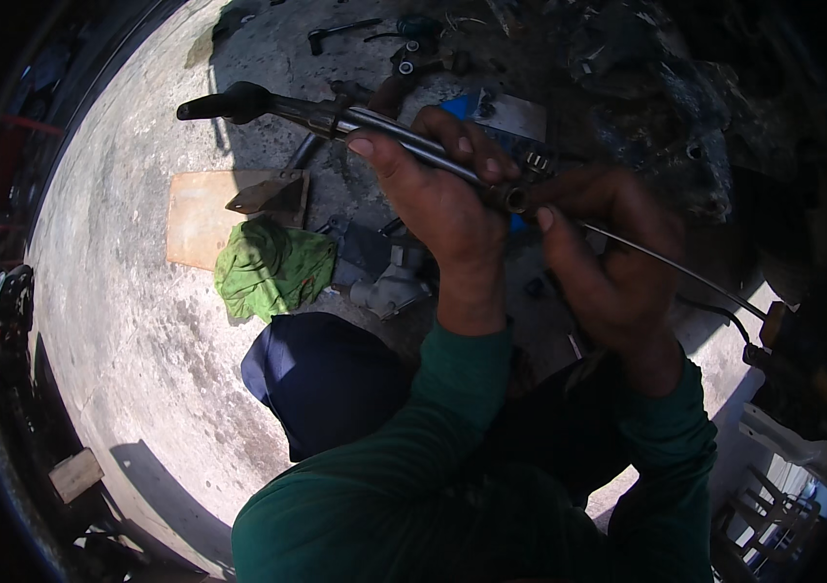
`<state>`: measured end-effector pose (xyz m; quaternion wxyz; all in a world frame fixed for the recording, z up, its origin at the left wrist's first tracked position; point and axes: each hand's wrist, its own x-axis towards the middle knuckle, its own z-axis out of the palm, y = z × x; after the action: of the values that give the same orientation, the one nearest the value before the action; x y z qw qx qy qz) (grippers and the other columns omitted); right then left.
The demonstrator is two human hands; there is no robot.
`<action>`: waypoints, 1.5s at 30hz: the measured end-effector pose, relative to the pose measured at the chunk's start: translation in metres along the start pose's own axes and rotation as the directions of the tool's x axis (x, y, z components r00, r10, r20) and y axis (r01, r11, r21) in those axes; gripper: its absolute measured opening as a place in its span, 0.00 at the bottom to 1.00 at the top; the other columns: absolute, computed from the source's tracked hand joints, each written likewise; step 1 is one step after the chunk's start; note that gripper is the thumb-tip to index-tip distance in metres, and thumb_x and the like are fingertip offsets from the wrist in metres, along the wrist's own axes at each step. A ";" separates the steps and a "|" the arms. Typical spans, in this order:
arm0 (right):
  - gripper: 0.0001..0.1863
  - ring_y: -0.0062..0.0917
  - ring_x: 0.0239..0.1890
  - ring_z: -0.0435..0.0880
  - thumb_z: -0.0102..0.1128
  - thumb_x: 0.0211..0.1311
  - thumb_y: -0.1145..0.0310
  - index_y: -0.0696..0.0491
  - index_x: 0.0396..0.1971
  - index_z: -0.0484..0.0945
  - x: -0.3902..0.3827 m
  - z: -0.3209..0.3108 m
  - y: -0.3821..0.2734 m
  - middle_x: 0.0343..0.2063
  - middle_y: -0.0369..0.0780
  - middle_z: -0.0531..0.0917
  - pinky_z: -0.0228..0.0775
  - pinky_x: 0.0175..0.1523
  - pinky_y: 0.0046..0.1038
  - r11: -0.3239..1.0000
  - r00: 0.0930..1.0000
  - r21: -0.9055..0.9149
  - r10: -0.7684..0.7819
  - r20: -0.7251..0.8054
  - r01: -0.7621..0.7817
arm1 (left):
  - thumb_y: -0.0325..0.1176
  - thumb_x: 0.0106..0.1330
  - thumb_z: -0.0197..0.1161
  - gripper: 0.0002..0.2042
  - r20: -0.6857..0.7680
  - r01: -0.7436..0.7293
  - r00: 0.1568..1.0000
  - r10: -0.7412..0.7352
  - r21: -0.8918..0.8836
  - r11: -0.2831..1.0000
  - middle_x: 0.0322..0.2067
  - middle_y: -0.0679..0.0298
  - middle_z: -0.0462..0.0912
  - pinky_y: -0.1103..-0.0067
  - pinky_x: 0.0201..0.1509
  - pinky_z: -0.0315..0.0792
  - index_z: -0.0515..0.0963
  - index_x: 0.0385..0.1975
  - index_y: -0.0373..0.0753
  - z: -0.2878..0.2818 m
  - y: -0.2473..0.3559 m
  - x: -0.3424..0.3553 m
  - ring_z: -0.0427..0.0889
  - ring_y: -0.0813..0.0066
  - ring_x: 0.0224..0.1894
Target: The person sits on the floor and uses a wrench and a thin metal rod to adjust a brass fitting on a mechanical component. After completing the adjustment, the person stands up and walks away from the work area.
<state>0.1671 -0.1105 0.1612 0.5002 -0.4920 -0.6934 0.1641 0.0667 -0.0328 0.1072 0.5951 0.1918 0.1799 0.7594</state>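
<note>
My left hand (447,204) is closed around a long steel shaft (394,136) that slants from upper left to the middle and carries a dark fitting (234,102) at its far end. My right hand (607,262) is closed at the shaft's near end, fingers on a small ringed metal end (515,199). A thin metal rod (666,262) runs from there down to the right, partly behind my right hand; whether it is joined to the shaft I cannot tell.
On the concrete floor (112,291) lie a tan board (190,219), a green cloth (268,262), a grey cast part (389,291), a blue-and-grey flat piece (520,117) and several dark tools (345,29). Dark clutter fills the upper right. A wood block (75,474) is at lower left.
</note>
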 end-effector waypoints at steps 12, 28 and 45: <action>0.05 0.26 0.26 0.86 0.64 0.54 0.81 0.59 0.30 0.77 0.001 0.001 0.002 0.24 0.43 0.84 0.76 0.31 0.27 0.998 0.998 -0.013 -0.058 -0.014 0.058 | 0.70 0.70 0.38 0.40 0.033 -0.005 0.999 0.005 -0.004 1.000 0.18 0.68 0.65 0.79 0.15 0.66 0.57 0.63 0.37 -0.001 0.001 0.002 0.65 0.80 0.14; 0.05 0.25 0.25 0.85 0.63 0.55 0.81 0.60 0.30 0.77 0.002 0.002 -0.002 0.24 0.42 0.83 0.75 0.30 0.27 0.998 0.999 -0.042 -0.052 -0.002 0.052 | 0.73 0.67 0.38 0.45 0.035 -0.022 0.999 0.021 0.036 0.999 0.18 0.69 0.64 0.80 0.13 0.71 0.52 0.66 0.34 -0.002 0.000 0.003 0.67 0.82 0.12; 0.05 0.27 0.26 0.85 0.63 0.55 0.81 0.59 0.31 0.78 0.002 0.000 0.000 0.26 0.43 0.83 0.76 0.32 0.28 0.999 1.000 -0.037 -0.028 0.011 0.029 | 0.71 0.70 0.38 0.40 -0.001 -0.013 1.000 0.013 0.017 1.000 0.19 0.68 0.65 0.79 0.15 0.64 0.61 0.61 0.36 0.001 -0.002 0.000 0.65 0.79 0.15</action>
<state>0.1670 -0.1086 0.1621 0.4896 -0.4904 -0.7059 0.1466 0.0685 -0.0320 0.1073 0.5883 0.1976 0.1853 0.7619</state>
